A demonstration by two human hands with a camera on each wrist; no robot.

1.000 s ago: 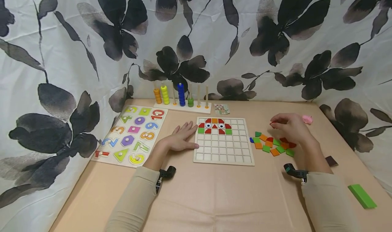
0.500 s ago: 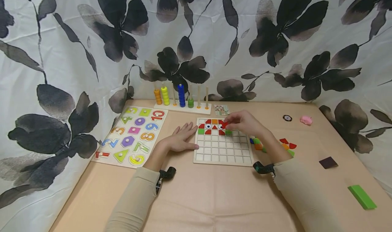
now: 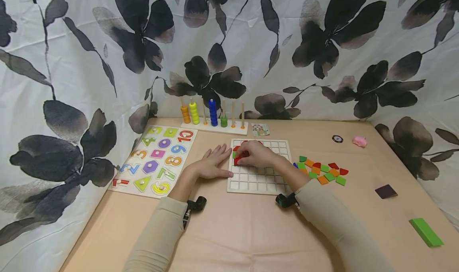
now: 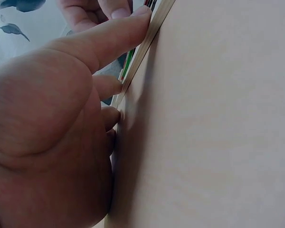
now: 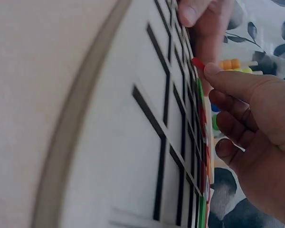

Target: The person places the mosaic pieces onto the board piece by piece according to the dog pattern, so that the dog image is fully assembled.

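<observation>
My right hand (image 3: 255, 154) is over the left part of the white grid board (image 3: 258, 186). Between its thumb and a finger it pinches a small red tile (image 5: 197, 62), low over the squares. Red and green tiles (image 5: 202, 104) lie in the upper rows, mostly covered by that hand in the head view. My left hand (image 3: 210, 165) rests at the board's left side with fingers spread and straight. In the left wrist view its thumb (image 4: 118, 35) touches the board's edge.
Right of the board lies a loose pile of coloured tiles (image 3: 324, 175). Farther right are a pink toy (image 3: 359, 141), a round black piece (image 3: 337, 138), a dark square (image 3: 386, 191) and a green block (image 3: 426, 232). A number puzzle (image 3: 150, 160) and a bead rack (image 3: 215, 126) stand left and behind.
My right hand has swung left from above the tile pile, across the board's upper right, to its left columns with a red tile. The left hand has stayed in place.
</observation>
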